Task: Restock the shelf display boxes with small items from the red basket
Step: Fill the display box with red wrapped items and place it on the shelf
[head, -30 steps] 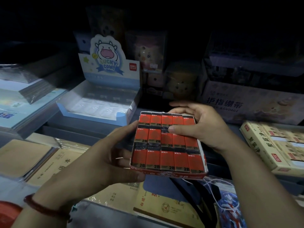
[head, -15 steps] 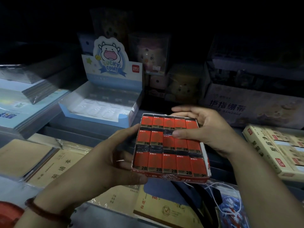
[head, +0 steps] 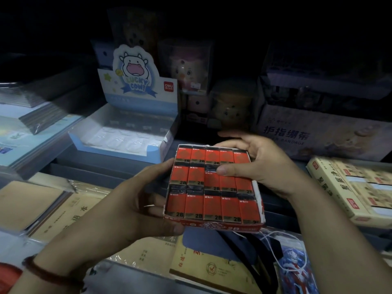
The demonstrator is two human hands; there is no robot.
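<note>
Red display box (head: pixel 212 224) is held mid-air in front of the shelf (head: pixel 95 166), between both hands, just near-right of the cow-print display box (head: pixel 114 149). It's full: 3 rows of small red 2B packs (head: pixel 194 205), packed edge to edge, w/ a few sitting uneven in the mid row. Left hand (head: pixel 118 211) grips the near-left corner, thumb on the near wall, fingers under the base. Right hand (head: pixel 269 164) clasps the far-right side, thumb laid flat across the mid row. Box looks like thin card w/ a ragged rim, so prob. light but floppy. Packs sit loose & could spill if it tilts. Best held under the base at opposite sides, kept level, not by the rim.
</note>
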